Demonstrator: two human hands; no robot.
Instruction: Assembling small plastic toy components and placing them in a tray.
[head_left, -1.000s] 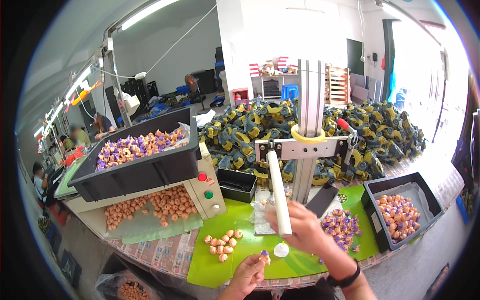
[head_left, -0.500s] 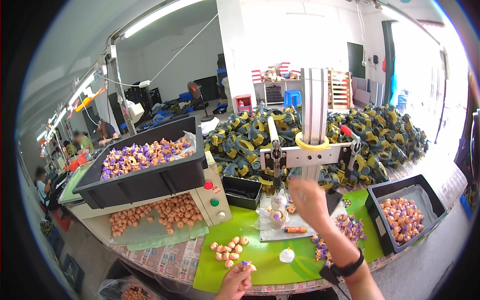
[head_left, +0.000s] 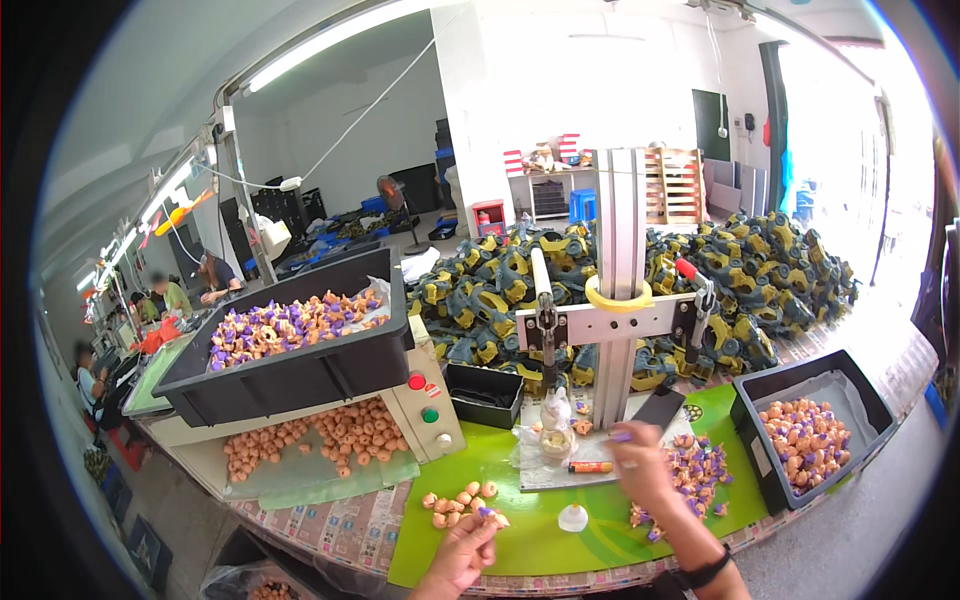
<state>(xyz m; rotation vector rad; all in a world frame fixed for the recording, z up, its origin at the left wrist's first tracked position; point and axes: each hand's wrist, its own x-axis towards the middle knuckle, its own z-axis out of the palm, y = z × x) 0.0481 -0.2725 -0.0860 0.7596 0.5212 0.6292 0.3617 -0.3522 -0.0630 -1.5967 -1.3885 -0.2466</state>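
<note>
My left hand (head_left: 462, 553), at the front edge of the bench, pinches a small peach-and-purple toy piece (head_left: 492, 517) between thumb and fingers. Just right of the clamp fixture's post, my right hand (head_left: 646, 468) is closed, slightly blurred, with a small purple-tipped piece (head_left: 622, 436) at its fingertips. A round cup (head_left: 556, 444) sits under the left plunger of the fixture (head_left: 570, 322). Round peach pieces (head_left: 463, 500) lie in a loose group beyond my left hand. Peach-and-purple pieces (head_left: 697, 470) are heaped beside my right wrist. A small white bottle (head_left: 573, 517) stands between my hands.
An orange tube (head_left: 590, 467) lies before the cup. Black bins of pieces stand at left (head_left: 280, 385) and right (head_left: 757, 440), a small black tray (head_left: 484, 408) behind. Grey-and-yellow toy bodies (head_left: 760, 290) pile up beyond the fixture. People (head_left: 215, 275) sit far left.
My right hand has come back from beside the fixture's cup toward me. Purple showed in the cup before; now it does not, and purple shows at my right fingertips. My left hand stays nearly still.
</note>
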